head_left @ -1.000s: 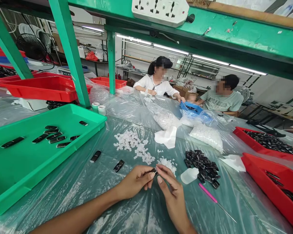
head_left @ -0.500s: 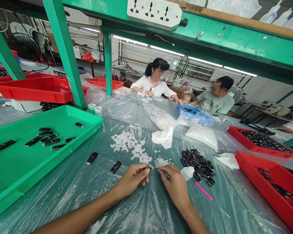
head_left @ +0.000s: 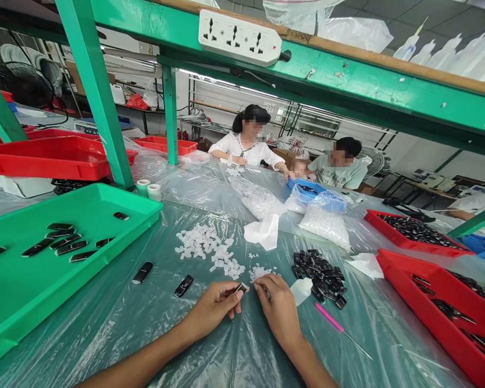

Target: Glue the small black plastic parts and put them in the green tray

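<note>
My left hand [head_left: 214,306] pinches a small glossy black casing [head_left: 241,288] between thumb and fingers, just over the plastic-covered table. Close on its right, my right hand [head_left: 281,310] has its fingers drawn together at the edge of a heap of tiny white bits [head_left: 261,271]. Something dark shows under those fingers, too hidden to name. Two longer black casings, one nearer [head_left: 184,286] and one farther left [head_left: 143,272], lie left of my hands. Beyond them spread larger white plastic pieces [head_left: 204,241]. A white squeeze bottle [head_left: 302,291] lies beside my right hand.
A pile of black casings [head_left: 319,275] and a pink-handled pick [head_left: 329,317] lie to the right. A green tray [head_left: 105,253] stands left, a red tray [head_left: 408,302] right. Bags of white pieces [head_left: 325,225] sit farther back. Across the table are two people and a blue tray [head_left: 297,186].
The view has shifted, so most things appear a little farther left. My right fingers remain at the tiny white bits, and my left hand keeps hold of the black casing.
</note>
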Motion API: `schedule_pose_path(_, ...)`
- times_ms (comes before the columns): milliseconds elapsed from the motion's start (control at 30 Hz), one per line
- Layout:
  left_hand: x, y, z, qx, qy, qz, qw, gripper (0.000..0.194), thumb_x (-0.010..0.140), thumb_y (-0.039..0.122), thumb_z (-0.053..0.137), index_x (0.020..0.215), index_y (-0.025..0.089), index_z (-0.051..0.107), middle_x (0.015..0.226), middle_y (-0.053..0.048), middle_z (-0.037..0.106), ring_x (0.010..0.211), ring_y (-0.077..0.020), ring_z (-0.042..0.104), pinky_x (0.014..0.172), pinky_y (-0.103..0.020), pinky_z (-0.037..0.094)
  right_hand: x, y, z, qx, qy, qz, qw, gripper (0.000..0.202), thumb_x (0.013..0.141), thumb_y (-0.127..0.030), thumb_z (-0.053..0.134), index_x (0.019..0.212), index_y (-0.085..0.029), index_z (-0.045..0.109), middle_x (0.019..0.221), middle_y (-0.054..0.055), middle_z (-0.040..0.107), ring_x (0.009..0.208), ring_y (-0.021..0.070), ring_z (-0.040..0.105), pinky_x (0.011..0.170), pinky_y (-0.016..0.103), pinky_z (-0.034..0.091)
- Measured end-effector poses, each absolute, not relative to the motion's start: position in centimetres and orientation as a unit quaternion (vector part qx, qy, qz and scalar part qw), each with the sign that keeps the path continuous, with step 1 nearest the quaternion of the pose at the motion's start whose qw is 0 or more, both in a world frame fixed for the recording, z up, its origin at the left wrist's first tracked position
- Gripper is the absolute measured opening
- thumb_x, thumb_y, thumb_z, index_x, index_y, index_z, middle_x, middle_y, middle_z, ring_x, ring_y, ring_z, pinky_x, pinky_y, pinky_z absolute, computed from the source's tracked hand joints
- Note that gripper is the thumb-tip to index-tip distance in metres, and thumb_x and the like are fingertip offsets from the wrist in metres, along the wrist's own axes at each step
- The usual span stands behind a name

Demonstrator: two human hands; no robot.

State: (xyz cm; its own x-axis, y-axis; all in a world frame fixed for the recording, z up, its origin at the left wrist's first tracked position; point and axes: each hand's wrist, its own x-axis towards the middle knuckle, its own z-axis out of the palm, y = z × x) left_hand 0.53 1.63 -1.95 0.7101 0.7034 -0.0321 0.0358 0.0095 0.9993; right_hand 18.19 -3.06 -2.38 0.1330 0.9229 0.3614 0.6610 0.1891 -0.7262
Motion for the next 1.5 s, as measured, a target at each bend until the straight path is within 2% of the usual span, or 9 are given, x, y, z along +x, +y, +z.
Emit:
schedule_pose_path(67,0.6,1.6,-2.1,0.656,0.278,0.257,0.653,0.041,0.086,0.048,0.046,0.101,0.013,0.061,0.067,-0.001,0.054,0.057,-0.0118,0.048,0.057,-0.022,0.038,18.0,-3.3,-2.0,-0.607,-0.619,0.193,0.459,0.021,0.089,-0.032,0.045,0.084,-0.021,0.062,0.085,0.007,0.060,0.082,0.0230,0.054,0.074,0.035,0.041)
schedule_pose_path(267,0.7,1.5,-1.8,0.656,0.243,0.252,0.669,0.038,0.085,0.048,0.046,0.076,0.013,0.055,0.063,0.002,0.047,0.054,-0.0098,0.045,0.054,-0.021,0.036,17.9,-3.8,-0.8,-0.538,-0.588,0.354,0.489,0.023,0.088,-0.037,0.047,0.084,-0.019,0.060,0.094,0.006,0.062,0.084,0.0192,0.059,0.077,0.031,0.047)
schedule_pose_path(500,0.6,1.2,-1.1,0.647,0.207,0.246,0.691,0.038,0.086,0.048,0.045,0.075,0.014,0.054,0.062,0.003,0.040,0.054,-0.0091,0.040,0.055,-0.022,0.033,17.8,-4.3,-0.1,-0.463,-0.458,0.558,0.514,0.020,0.080,-0.037,0.060,0.084,-0.019,0.067,0.103,0.006,0.061,0.094,0.0193,0.057,0.083,0.030,0.044)
schedule_pose_path(767,0.6,1.0,-0.7,0.664,0.198,0.231,0.683,0.037,0.088,0.047,0.042,0.081,0.014,0.058,0.059,0.004,0.037,0.052,-0.0098,0.034,0.054,-0.022,0.031,17.8,-4.4,0.0,-0.465,-0.478,0.564,0.487,0.023,0.081,-0.040,0.058,0.084,-0.019,0.068,0.101,0.008,0.061,0.090,0.0207,0.057,0.083,0.034,0.044)
schedule_pose_path(933,0.4,0.9,-0.5,0.674,0.200,0.231,0.673,0.037,0.089,0.047,0.042,0.078,0.015,0.057,0.057,0.004,0.034,0.050,-0.0096,0.031,0.051,-0.022,0.026,17.8,-4.4,0.4,-0.471,-0.515,0.537,0.475,0.026,0.080,-0.043,0.057,0.076,-0.018,0.065,0.091,0.005,0.060,0.082,0.0178,0.056,0.078,0.030,0.044)
schedule_pose_path(1067,0.3,1.0,-0.3,0.686,0.192,0.209,0.670,0.036,0.090,0.043,0.041,0.088,0.014,0.061,0.055,0.004,0.034,0.048,-0.0091,0.027,0.050,-0.023,0.022,17.9,-4.5,0.9,-0.459,-0.529,0.542,0.465,0.027,0.080,-0.043,0.057,0.070,-0.018,0.064,0.084,0.003,0.060,0.075,0.0157,0.054,0.075,0.028,0.043)
schedule_pose_path(1233,0.3,1.0,-0.3,0.679,0.182,0.209,0.679,0.035,0.091,0.042,0.040,0.088,0.013,0.059,0.057,0.004,0.037,0.051,-0.0092,0.031,0.051,-0.023,0.023,17.7,-4.5,0.1,-0.422,-0.449,0.601,0.509,0.014,0.076,-0.032,0.065,0.078,-0.018,0.067,0.087,0.003,0.061,0.078,0.0148,0.056,0.077,0.028,0.043)
schedule_pose_path(1367,0.3,0.8,-0.5,0.678,0.177,0.221,0.678,0.035,0.091,0.041,0.040,0.078,0.013,0.055,0.058,0.004,0.037,0.052,-0.0088,0.032,0.051,-0.023,0.023,17.4,-4.5,-1.2,-0.391,-0.363,0.658,0.532,0.016,0.073,-0.030,0.070,0.083,-0.018,0.068,0.081,0.003,0.062,0.077,0.0153,0.058,0.082,0.033,0.044)
schedule_pose_path(1500,0.4,0.7,-0.5,0.672,0.173,0.227,0.683,0.034,0.091,0.040,0.041,0.081,0.012,0.056,0.058,0.004,0.036,0.052,-0.0087,0.031,0.052,-0.022,0.023,17.1,-4.4,-1.8,-0.377,-0.336,0.674,0.539,0.016,0.072,-0.030,0.071,0.083,-0.018,0.069,0.075,0.002,0.063,0.074,0.0148,0.060,0.084,0.037,0.044)
